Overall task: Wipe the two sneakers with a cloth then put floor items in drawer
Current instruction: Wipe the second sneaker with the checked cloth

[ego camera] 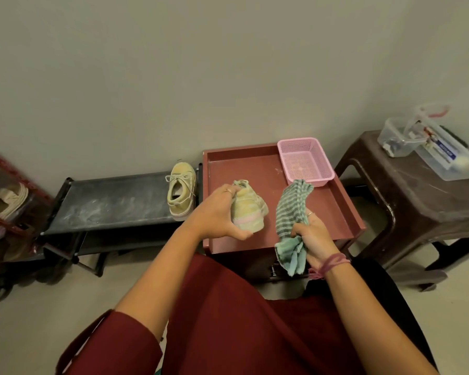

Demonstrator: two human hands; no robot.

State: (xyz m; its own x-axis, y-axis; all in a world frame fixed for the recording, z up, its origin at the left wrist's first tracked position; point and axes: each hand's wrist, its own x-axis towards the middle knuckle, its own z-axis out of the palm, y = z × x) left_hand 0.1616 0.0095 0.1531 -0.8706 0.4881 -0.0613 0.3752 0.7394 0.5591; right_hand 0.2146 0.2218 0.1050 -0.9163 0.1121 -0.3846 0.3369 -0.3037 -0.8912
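I see a red cabinet; above its top my left hand wraps a sneaker, fingers curled round the heel. It looks light and soft-sided, so the heel seems the firmest hold. My right hand bunches the limp striped cloth. The second sneaker sits on the dusty black rack.
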